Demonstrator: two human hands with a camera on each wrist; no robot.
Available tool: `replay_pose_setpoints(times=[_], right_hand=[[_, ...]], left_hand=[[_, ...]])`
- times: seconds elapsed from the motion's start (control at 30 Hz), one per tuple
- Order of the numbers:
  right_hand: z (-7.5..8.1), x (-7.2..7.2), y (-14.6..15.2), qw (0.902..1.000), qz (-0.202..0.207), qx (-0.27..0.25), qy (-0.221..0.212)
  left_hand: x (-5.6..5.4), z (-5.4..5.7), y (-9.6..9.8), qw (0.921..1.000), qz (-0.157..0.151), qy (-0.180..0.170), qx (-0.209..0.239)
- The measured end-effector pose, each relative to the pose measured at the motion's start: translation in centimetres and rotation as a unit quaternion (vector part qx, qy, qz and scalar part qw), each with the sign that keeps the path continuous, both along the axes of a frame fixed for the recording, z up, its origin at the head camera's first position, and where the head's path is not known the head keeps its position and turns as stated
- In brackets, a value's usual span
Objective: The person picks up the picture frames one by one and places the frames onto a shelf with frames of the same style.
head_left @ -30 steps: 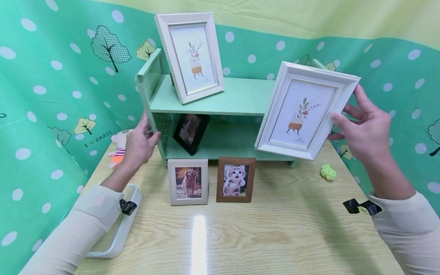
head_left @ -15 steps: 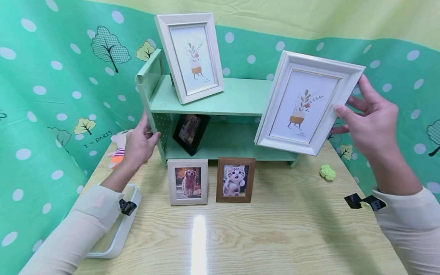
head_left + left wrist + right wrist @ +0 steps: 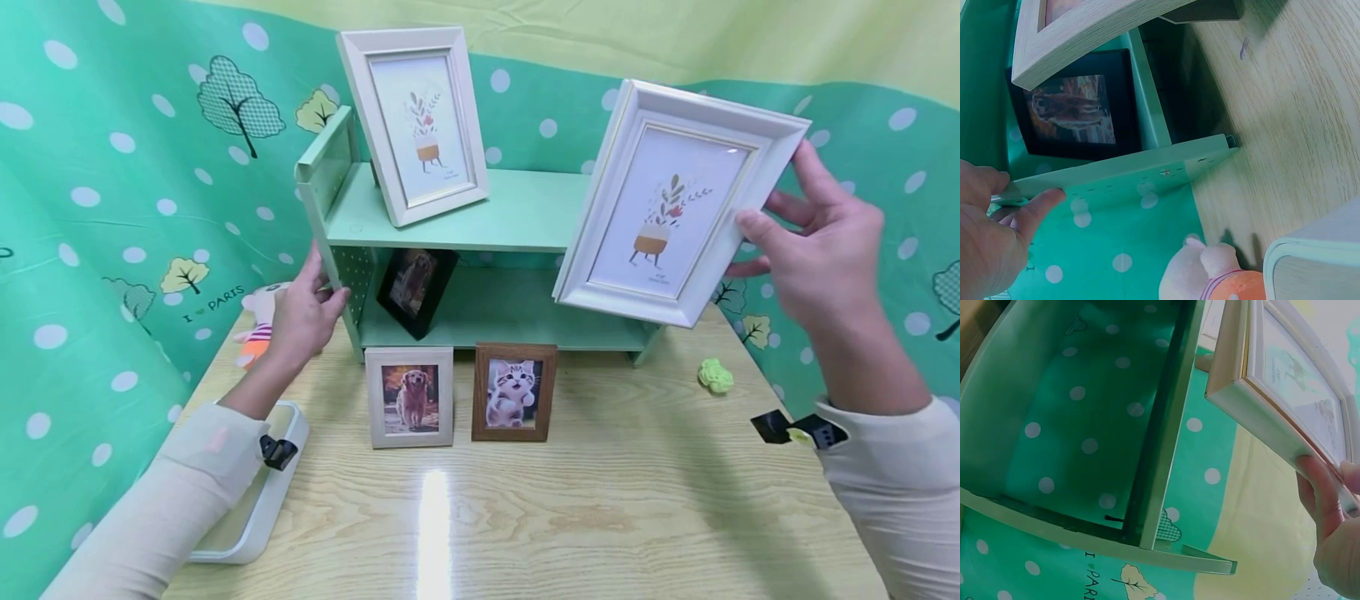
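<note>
My right hand (image 3: 832,233) grips a white picture frame (image 3: 581,242) by its right edge, thumb on the front. The frame tilts in front of the right end of a green two-tier shelf (image 3: 525,208); the right wrist view shows the frame (image 3: 1285,422) above the shelf's top board. My left hand (image 3: 307,312) holds the shelf's left side panel (image 3: 1129,165), thumb on one face and fingers at its edge. A second white picture frame (image 3: 358,92) stands on the top tier at left. A black picture frame (image 3: 433,312) leans on the lower tier.
Before the shelf stand a pale picture frame (image 3: 446,400) with a dog photo and a brown one (image 3: 480,400) with a kitten. A plush toy (image 3: 258,337) and a white-rimmed tray (image 3: 288,467) are at left. A green flower (image 3: 715,377) lies at right.
My right hand has lifted the white frame upward and slightly to the right. The left hand stays on the shelf's side panel.
</note>
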State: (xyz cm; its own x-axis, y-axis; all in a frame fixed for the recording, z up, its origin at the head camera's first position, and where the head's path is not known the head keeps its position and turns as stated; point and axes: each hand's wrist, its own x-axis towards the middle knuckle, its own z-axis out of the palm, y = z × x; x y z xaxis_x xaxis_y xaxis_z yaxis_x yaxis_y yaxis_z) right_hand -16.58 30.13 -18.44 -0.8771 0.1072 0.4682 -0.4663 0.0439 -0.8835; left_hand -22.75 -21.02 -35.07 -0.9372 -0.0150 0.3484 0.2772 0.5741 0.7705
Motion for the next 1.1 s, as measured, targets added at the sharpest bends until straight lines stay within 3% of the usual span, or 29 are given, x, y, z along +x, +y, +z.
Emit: replay_pose_setpoints(times=[0.6, 1.1], right_hand=[[1.5, -1.4, -0.6, 0.9976, -0.022, -0.006, -0.066], [2.9, -3.6, -1.5, 0.9923, -0.040, 0.002, -0.117]], left_hand=[[0.0, 0.0, 0.1, 0.9999, 0.006, -0.009, 0.004], [-0.1, -0.1, 0.0, 0.9999, 0.004, -0.011, 0.004]])
